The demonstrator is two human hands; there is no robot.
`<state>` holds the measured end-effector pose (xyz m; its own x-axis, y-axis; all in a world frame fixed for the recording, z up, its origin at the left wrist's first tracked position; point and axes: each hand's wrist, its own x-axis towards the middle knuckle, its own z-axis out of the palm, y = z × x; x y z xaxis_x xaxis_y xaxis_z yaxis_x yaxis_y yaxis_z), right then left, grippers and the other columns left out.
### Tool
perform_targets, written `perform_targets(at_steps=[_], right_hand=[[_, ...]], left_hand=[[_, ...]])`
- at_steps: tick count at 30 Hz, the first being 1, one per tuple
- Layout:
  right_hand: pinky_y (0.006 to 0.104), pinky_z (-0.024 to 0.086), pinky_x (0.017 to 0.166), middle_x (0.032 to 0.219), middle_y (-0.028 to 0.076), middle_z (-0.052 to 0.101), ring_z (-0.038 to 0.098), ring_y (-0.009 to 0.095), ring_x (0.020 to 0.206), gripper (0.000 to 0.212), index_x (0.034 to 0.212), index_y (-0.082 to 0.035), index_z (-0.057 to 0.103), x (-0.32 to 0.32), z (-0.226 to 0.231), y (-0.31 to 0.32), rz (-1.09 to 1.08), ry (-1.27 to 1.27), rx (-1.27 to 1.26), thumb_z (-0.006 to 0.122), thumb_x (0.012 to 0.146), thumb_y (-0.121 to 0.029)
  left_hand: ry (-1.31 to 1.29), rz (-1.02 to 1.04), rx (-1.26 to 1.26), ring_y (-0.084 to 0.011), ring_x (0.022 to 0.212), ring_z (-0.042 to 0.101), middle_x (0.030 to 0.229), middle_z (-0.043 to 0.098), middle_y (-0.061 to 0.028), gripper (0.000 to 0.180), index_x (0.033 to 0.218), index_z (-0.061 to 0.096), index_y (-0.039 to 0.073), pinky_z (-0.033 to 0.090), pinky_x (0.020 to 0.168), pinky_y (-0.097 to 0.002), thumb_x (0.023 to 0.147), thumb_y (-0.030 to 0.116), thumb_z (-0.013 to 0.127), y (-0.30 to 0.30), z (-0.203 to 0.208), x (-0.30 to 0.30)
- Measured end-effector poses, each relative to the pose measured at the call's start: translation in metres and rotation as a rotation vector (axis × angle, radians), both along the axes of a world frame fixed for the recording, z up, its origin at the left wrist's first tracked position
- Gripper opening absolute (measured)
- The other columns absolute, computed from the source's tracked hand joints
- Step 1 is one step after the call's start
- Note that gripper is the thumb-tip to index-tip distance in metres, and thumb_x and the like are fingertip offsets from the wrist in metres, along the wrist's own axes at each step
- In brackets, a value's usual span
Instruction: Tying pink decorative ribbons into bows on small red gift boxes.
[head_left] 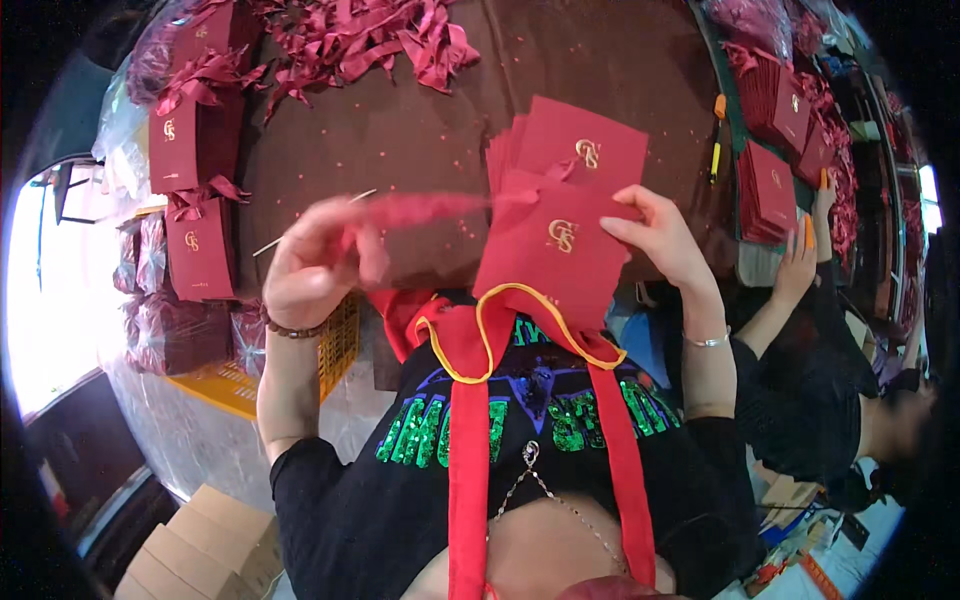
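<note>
At the left, red bags with ribbons (202, 250) stand in stacks, emblem side outward, probably for uniform orientation. The left hand (318, 255), blurred, has its grip closed on a red ribbon (430, 208); a thin rod (268, 245) lies through or behind the fingers, which of these cannot be told. The ribbon runs nearly straight to the upper part of the flat red paper bag (545, 250), which suggests tension. Loose ribbons (370, 40) lie at the far left of the brown surface (400, 150), apparently within reach but clear of the bags. The held bag is at the near centre, overlapping fanned bags (600, 135) beyond it. The right hand (665, 230) has thumb and fingers clamped on its right edge, presumably to resist the pull. Farther right lie a yellow-and-orange tool (716, 140) and further bag stacks (765, 190).
</note>
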<state>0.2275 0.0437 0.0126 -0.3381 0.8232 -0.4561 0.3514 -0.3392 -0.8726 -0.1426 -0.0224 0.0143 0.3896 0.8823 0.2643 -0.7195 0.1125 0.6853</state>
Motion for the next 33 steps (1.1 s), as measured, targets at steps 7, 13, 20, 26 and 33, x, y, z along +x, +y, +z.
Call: perform_targets(at_steps=[7, 13, 20, 26, 33], right_hand=[[0.0191, 0.041, 0.052, 0.076, -0.002, 0.057, 0.052, 0.003, 0.062, 0.024, 0.102, -0.002, 0.055, -0.021, -0.003, 0.001, 0.102, -0.006, 0.016, 0.066, 0.084, -0.014], [0.0183, 0.039, 0.051, 0.075, -0.004, 0.055, 0.049, 0.002, 0.060, 0.024, 0.101, -0.003, 0.056, -0.030, -0.006, -0.003, 0.116, -0.024, 0.070, 0.067, 0.084, -0.014], [0.0160, 0.038, 0.053, 0.072, -0.007, 0.054, 0.048, 0.000, 0.060, 0.024, 0.101, -0.004, 0.056, -0.035, -0.005, 0.002, 0.130, -0.008, 0.010, 0.068, 0.082, -0.010], [0.0200, 0.041, 0.052, 0.076, -0.002, 0.060, 0.050, 0.002, 0.060, 0.027, 0.102, -0.002, 0.059, -0.033, -0.011, 0.001, 0.085, 0.198, 0.003, 0.069, 0.080, -0.014], [0.0190, 0.037, 0.050, 0.071, -0.005, 0.057, 0.049, 0.001, 0.059, 0.025, 0.102, -0.002, 0.060, -0.027, -0.025, 0.001, 0.062, 0.197, 0.011, 0.068, 0.080, -0.011]], left_hand=[[0.350, 0.309, -0.032, -0.0218, 0.096, 0.058, 0.110, 0.058, -0.0171, 0.047, 0.132, 0.043, -0.004, 0.048, 0.082, -0.0311, 0.086, 0.000, 0.053, 0.025, 0.047, 0.066], [1.638, 0.809, 1.057, -0.0330, 0.084, 0.058, 0.103, 0.058, -0.0188, 0.012, 0.097, 0.060, 0.004, 0.047, 0.075, -0.0336, 0.087, 0.011, 0.057, 0.044, 0.024, 0.106], [1.348, 0.148, 0.400, -0.0339, 0.081, 0.063, 0.086, 0.062, -0.0175, 0.042, 0.120, 0.038, 0.006, 0.049, 0.069, -0.0398, 0.085, 0.011, 0.061, 0.027, -0.010, 0.121], [1.274, 0.211, 0.369, -0.0301, 0.082, 0.063, 0.084, 0.061, -0.0138, 0.020, 0.102, 0.059, 0.001, 0.049, 0.071, -0.0371, 0.083, 0.005, 0.060, 0.030, -0.015, 0.120], [1.253, 0.465, 0.467, -0.0288, 0.077, 0.063, 0.085, 0.063, -0.0131, 0.014, 0.096, 0.064, 0.002, 0.049, 0.068, -0.0332, 0.083, 0.005, 0.062, 0.032, -0.019, 0.134]])
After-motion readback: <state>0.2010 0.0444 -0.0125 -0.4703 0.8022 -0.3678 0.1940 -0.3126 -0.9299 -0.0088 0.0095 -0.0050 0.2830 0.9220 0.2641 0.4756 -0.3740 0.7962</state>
